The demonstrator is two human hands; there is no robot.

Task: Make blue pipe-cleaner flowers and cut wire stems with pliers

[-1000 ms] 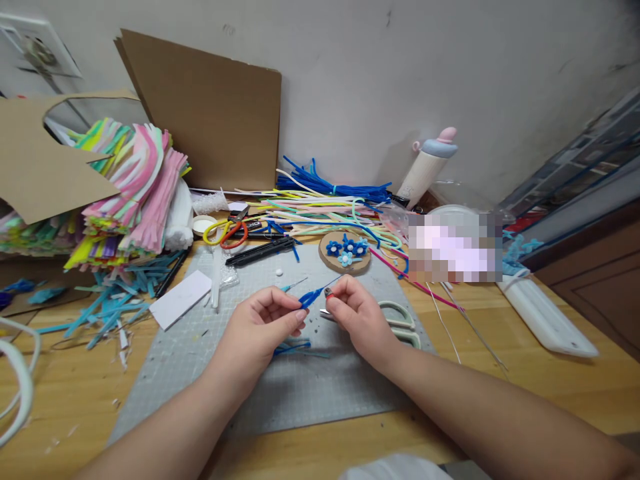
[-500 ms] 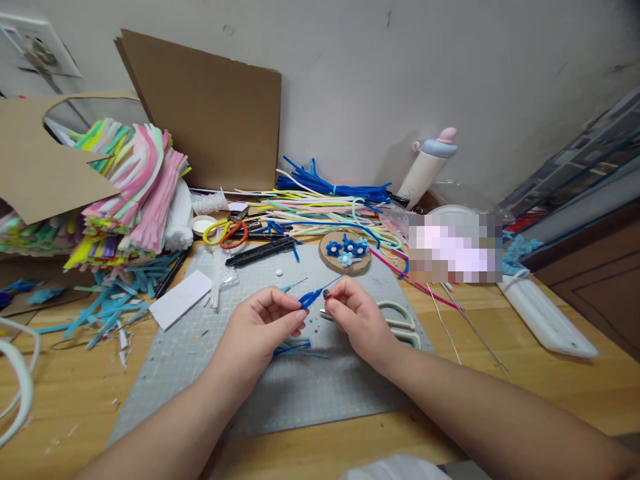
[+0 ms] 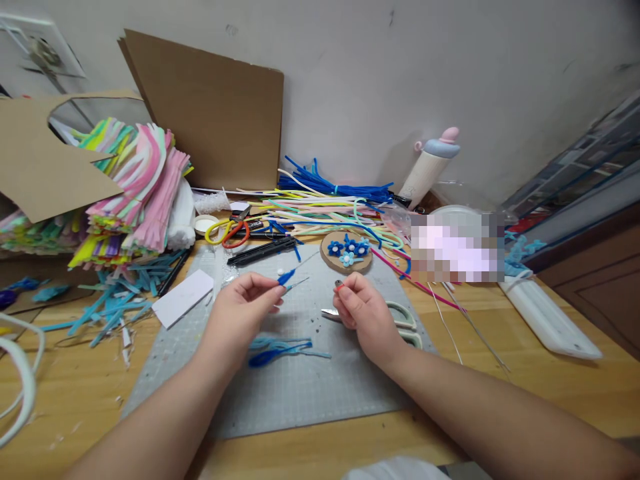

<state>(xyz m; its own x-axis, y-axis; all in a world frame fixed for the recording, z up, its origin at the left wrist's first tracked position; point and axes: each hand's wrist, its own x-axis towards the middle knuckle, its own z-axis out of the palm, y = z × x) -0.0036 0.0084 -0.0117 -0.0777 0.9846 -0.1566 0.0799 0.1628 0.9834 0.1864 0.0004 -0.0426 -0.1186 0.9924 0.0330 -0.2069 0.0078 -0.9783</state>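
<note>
The left hand (image 3: pixel 249 303) and right hand (image 3: pixel 367 317) are bare, as are both forearms (image 3: pixel 463 390). Whitish, softly creased fabric (image 3: pixel 400 470) shows at the bench's (image 3: pixel 300 440) near edge; its garment type is unclear.

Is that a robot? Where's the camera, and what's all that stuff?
No robot here! These are a person's own bare hands, seen by one camera worn on the head, looking forward and down. The left hand holds a fuzzy blue piece with a thin stem. The right hand pinches a tiny grey-and-red thing, too small for me to name. Below is a grey mat on a wooden table. Scissors lie partly hidden by the right hand. Little blue flowers sit on a round brown disc, with colourful fuzzy sticks behind.
</note>
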